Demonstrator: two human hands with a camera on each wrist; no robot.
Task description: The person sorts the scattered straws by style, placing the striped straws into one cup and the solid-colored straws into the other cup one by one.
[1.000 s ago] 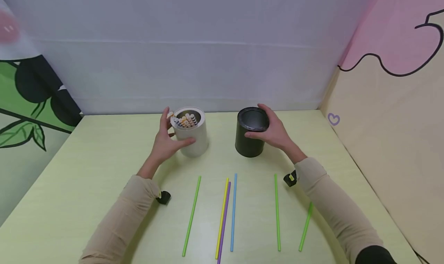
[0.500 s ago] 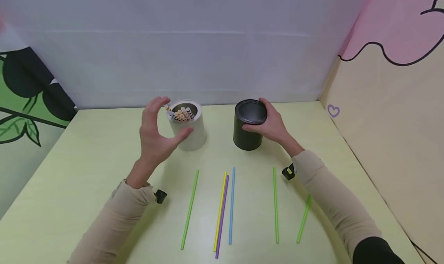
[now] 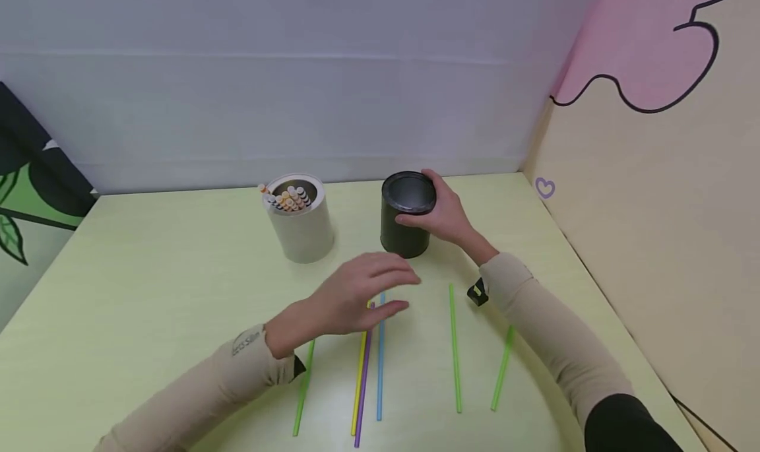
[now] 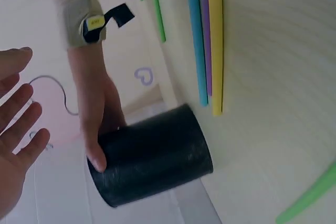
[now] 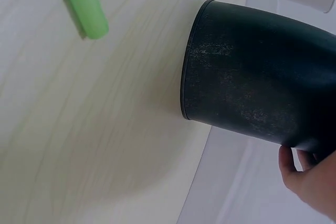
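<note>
My right hand [image 3: 442, 214] grips the black can [image 3: 400, 231] near its upper edge, thumb across the front and fingers around the far side. In the right wrist view the black can [image 5: 252, 72] stands with its base at the tabletop. My left hand [image 3: 359, 295] is in the air over the middle of the table, fingers extended and holding nothing; the left wrist view also shows its spread fingers [image 4: 21, 111]. Below it lie a yellow straw [image 3: 358, 399], a purple straw [image 3: 363, 386] and a blue straw [image 3: 380, 373], their far ends partly hidden by the hand.
At the back left stands a white can [image 3: 303, 237] holding several striped paper straws [image 3: 289, 200]. One green straw [image 3: 304, 399] lies left of the middle, partly behind the left sleeve. Two more green straws [image 3: 455, 353] lie at right. A pale wall [image 3: 297, 115] closes the table's back.
My left hand has let go of the white can and swung right and nearer, over the middle straws. The right hand stays on the black can. The head view has shifted slightly.
</note>
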